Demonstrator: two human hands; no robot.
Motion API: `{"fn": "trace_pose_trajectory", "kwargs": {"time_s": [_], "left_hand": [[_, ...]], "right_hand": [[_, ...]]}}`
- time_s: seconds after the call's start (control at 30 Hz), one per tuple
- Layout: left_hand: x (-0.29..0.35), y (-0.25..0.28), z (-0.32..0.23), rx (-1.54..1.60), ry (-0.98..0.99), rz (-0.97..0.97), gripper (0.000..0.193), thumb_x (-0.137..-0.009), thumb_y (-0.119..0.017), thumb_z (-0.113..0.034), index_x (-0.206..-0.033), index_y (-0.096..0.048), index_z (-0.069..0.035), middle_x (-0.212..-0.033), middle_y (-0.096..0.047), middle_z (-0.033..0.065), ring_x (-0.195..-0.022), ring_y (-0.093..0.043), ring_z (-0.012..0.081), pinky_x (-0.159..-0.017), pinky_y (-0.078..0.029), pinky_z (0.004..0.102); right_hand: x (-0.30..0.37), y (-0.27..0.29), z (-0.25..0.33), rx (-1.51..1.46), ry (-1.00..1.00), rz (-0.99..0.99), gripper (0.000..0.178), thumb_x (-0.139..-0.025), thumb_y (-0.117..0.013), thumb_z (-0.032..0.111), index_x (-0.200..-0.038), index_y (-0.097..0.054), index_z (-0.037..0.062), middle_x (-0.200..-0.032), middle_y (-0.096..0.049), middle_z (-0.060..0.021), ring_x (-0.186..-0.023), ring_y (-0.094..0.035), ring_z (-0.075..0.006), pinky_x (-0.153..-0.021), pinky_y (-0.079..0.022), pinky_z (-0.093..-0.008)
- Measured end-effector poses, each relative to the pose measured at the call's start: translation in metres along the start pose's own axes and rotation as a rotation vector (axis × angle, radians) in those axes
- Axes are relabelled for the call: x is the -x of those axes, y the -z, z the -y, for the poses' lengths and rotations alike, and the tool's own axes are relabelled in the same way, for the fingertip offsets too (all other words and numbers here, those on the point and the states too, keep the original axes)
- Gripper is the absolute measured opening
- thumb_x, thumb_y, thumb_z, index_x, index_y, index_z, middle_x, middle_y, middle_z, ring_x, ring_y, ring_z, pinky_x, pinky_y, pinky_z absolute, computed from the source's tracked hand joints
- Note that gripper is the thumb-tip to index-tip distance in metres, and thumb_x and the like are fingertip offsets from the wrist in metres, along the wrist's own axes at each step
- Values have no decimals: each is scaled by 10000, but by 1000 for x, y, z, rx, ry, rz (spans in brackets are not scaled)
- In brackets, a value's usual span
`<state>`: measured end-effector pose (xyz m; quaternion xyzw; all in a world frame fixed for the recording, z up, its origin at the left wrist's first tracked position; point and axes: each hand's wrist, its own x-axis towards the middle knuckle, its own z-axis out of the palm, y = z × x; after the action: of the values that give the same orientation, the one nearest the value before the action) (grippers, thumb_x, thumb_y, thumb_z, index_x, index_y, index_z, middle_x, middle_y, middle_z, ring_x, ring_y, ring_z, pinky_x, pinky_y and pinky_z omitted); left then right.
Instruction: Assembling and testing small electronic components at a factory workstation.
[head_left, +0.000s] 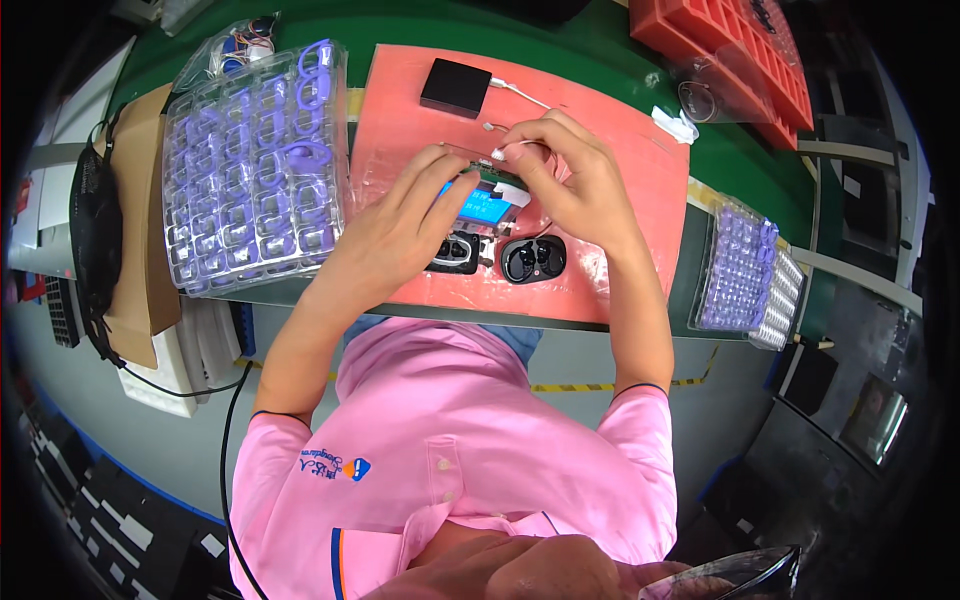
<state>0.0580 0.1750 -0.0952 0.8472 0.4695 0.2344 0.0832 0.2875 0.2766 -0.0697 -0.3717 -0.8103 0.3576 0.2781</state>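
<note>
On the pink mat (pixel 400 130), a small boxy device with a lit blue screen (pixel 485 206) and a bare green circuit edge sits in front of me. My left hand (pixel 405 215) grips its left side, fingers curled over the top edge. At its far edge, my right hand (pixel 570 175) pinches a small white cable plug (pixel 503 153) between thumb and forefinger. Whether the plug touches the device I cannot tell. Just nearer to me lie a black earbud case (pixel 533 260) and a second black case (pixel 456 253), the latter partly hidden by my left hand.
A black box (pixel 456 88) with a white cable (pixel 520 93) lies at the mat's far side. Clear trays of purple rings (pixel 255 165) are stacked on the left, with another purple-filled tray (pixel 738 265) at right. Red divided bins (pixel 730 60) stand far right, near crumpled white paper (pixel 675 125).
</note>
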Motion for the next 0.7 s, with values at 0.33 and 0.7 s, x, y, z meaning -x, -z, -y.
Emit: {"fn": "trace_pose_trajectory", "kwargs": {"time_s": [0.33,0.7], "left_hand": [[3,-6,-1,-99,-23,-87,510,-818,-666,-25,-1324,-612,-3,-1394,-577,131,-1350,-575,318,-885,-617,352],[3,-7,-3,-120,-26,-80,498,-819,-671,-46,-1314,-626,-6,-1382,-580,137,-1351,-572,321,-914,-615,362]], "right_hand": [[-6,-7,-14,18,54,44,139,-952,-716,99,-1036,-738,-10,-929,-690,-126,-855,-678,-291,-784,-537,-372],[-10,-7,-10,80,-6,141,128,-942,-707,84,-1003,-751,-19,-901,-701,-135,-846,-693,-301,-787,-544,-382]]}}
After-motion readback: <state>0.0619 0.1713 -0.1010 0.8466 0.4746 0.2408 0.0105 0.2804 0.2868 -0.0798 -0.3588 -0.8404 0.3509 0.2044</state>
